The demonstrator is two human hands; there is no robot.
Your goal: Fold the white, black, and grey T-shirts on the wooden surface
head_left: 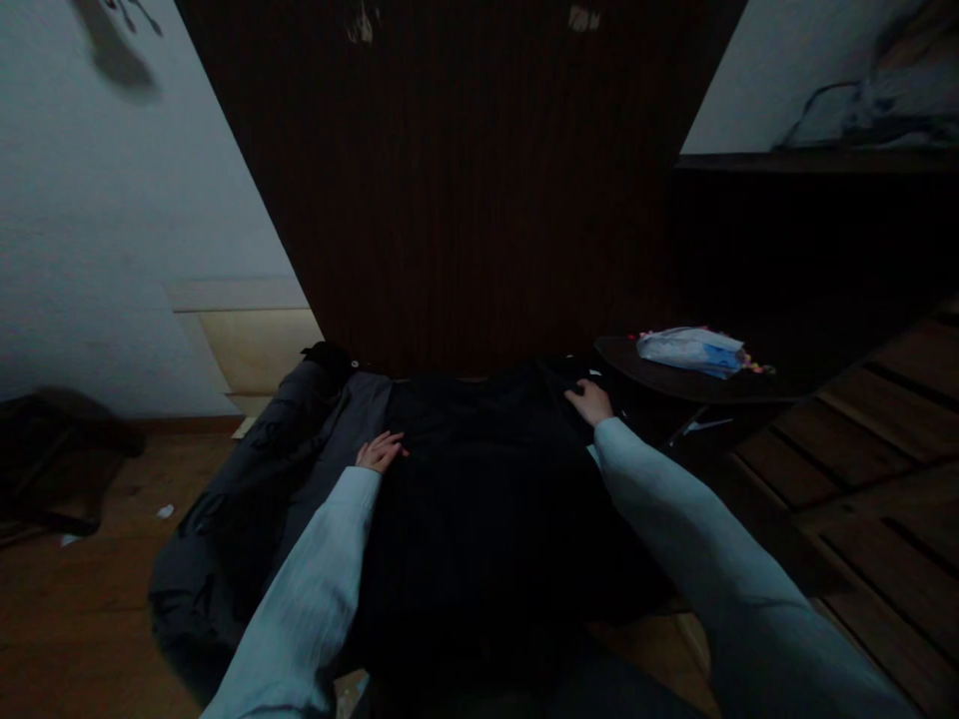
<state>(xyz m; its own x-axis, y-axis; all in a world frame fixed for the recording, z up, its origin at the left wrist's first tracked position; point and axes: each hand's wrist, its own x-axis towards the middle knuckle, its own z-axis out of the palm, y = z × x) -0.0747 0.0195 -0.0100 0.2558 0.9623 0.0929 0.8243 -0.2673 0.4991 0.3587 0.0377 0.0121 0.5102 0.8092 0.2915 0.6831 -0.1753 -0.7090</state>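
Note:
A large black cloth (479, 499), which looks like a garment, is spread in front of me up against a dark wooden panel. My left hand (381, 451) lies on its left part, fingers stretched out and fairly flat. Beside that hand, dark grey fabric (300, 469) hangs bunched over the left side; whether it is the same piece I cannot tell. At the upper right of the cloth, my right hand (591, 401) has its fingers bent and closed on a fold of it. Dim light hides most details of the cloth.
Behind the cloth rises the dark wooden panel (479, 200). A blue-and-white plastic packet (693, 350) rests on a rounded dark shelf (651, 384) at right. Slatted wood (884, 449) lies farther right. A dark stool-like object (52, 469) stands on the wooden floor (90, 609) at left.

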